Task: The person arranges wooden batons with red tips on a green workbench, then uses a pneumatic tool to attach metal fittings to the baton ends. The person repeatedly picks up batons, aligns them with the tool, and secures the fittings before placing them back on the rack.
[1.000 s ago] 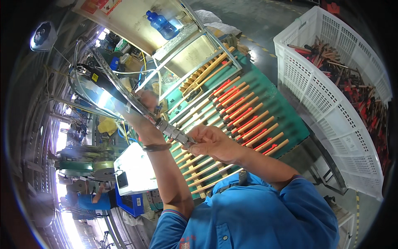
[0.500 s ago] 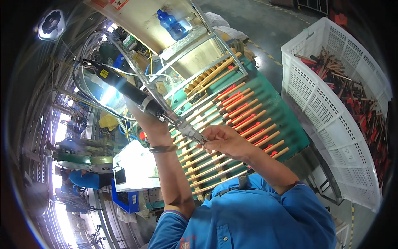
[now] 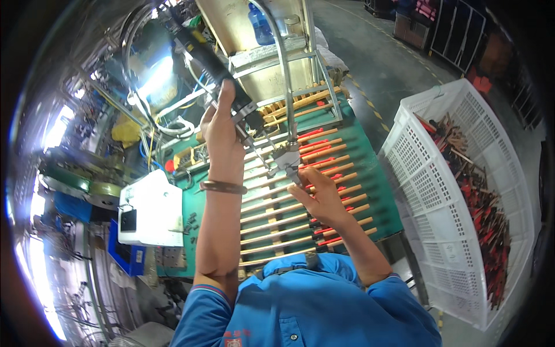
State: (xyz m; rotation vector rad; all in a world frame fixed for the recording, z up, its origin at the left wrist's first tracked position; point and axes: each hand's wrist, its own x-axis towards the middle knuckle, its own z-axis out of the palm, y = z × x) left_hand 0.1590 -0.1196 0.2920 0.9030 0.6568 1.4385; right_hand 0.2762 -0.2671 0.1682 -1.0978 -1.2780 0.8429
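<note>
My left hand is closed round a black power screwdriver, held slantwise over the left part of the work table. A thin bit shows below its lower end, beside a metal nozzle block on the end of a bendy feed hose. My right hand has its thumb and fingers closed on the lower end of this block. Under both hands lies a row of wooden sticks, several with red pieces near their right ends. The fingertips of my right hand are partly hidden.
The sticks lie on a green table. At right stands a white perforated crate filled with sticks and red parts. A white machine and a blue bin are at left. Behind is a metal-framed shelf with a blue bottle.
The view has shifted. The screwdriver's lower end now stands apart from the hose, which bends upward. My right hand stays at the metal nozzle; my left still grips the screwdriver.
</note>
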